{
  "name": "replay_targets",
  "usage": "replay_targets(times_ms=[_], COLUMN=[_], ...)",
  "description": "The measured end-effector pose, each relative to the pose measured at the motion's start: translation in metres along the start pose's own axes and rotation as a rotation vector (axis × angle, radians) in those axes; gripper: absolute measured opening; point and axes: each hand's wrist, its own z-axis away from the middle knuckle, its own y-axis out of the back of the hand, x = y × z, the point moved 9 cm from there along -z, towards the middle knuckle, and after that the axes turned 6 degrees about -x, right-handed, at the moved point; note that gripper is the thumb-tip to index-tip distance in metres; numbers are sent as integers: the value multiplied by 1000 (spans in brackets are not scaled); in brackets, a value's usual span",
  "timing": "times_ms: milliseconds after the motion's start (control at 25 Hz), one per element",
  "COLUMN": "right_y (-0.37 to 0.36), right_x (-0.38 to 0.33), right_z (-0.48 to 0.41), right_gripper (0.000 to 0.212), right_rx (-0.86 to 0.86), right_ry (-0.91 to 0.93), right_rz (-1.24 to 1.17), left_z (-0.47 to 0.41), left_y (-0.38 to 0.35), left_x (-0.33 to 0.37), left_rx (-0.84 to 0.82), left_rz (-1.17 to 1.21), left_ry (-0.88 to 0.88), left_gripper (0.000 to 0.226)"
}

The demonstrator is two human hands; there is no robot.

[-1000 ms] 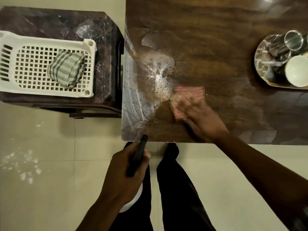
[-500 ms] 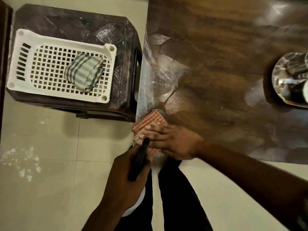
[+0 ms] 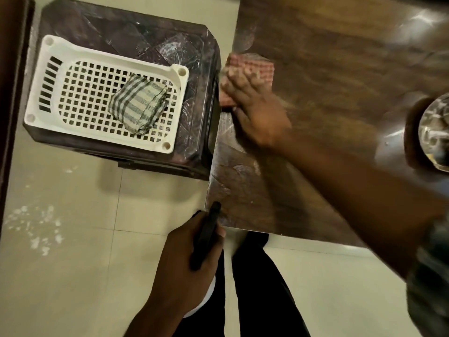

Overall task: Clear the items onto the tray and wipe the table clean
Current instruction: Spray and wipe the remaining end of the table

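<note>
Your right grip (image 3: 257, 110) lies flat, fingers straight, pressing the red-checked folded cloth (image 3: 252, 66) onto the brown wooden surface (image 3: 340, 57) at its left edge. Your left grip (image 3: 187, 261) is curled round a slim black handle (image 3: 206, 234) by the near corner. The shiny round metal tray (image 3: 437, 132) sits far right.

Head camera, looking steeply down, close over table (image 3: 340, 69) edge.

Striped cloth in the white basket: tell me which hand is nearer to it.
Right. The right hand presses the red checked cloth at the table edge, level with the striped cloth. The left hand grips a black handle near the table's corner, farther off.
</note>
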Motion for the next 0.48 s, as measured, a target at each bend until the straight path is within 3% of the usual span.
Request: replay_targets(times_ms=[80,200,320,400,480], right_y=[-49,-118,-132,-117,-89], right_x=[-33,-83,-76,-43,-7], right_z=[67,167,210,207,185], right_gripper=[62,58,58,58,58], right_rx=[-62,-180,-303,-284,-131], right_ry=[124,456,696,668,363], right_rz=[31,121,187,210,121], left_z=[0,-2,2,9,16], left_y=[-1,-6,-6,-7,-6], left_x=[5,13,18,17,15], left_rx=[2,-23,-32,-48,-55], left_rz=[-19,-50,-92,-118,-130], left_ry=[-12,-30,-55,-73,-84], left_gripper=[6,8,5,8,12])
